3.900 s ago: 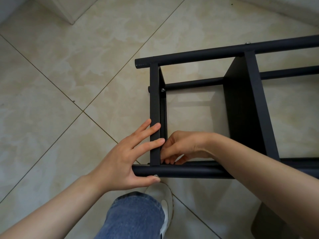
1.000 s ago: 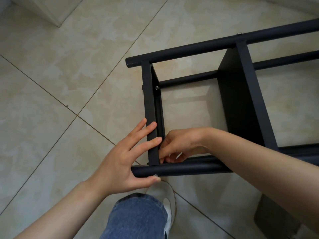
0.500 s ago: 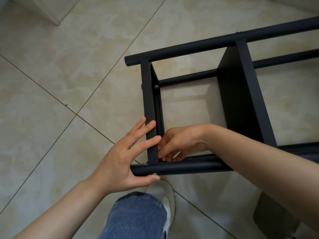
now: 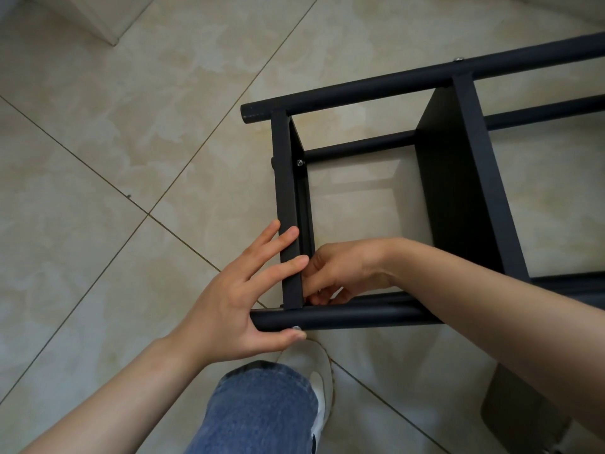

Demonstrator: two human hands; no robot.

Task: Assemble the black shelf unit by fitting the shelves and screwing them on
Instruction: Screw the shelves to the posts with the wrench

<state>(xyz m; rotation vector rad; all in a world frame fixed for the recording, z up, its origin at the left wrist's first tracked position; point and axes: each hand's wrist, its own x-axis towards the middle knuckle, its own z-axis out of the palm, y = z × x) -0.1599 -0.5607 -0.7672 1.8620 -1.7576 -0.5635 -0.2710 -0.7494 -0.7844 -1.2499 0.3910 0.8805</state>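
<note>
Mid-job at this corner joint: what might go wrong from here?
The right hand works inside the corner where the end shelf meets the near tube; whatever it holds is hidden, so anything small might drop unseen.
The left hand braces that shelf; if it slips, the joint may shift.
Its thumb lies by the screw head and might get pinched.

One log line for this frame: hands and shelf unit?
left hand: fingers flat on end shelf, thumb under near pole | right hand: fingers curled at inner corner, contents hidden | shelf unit: lying on floor
</note>
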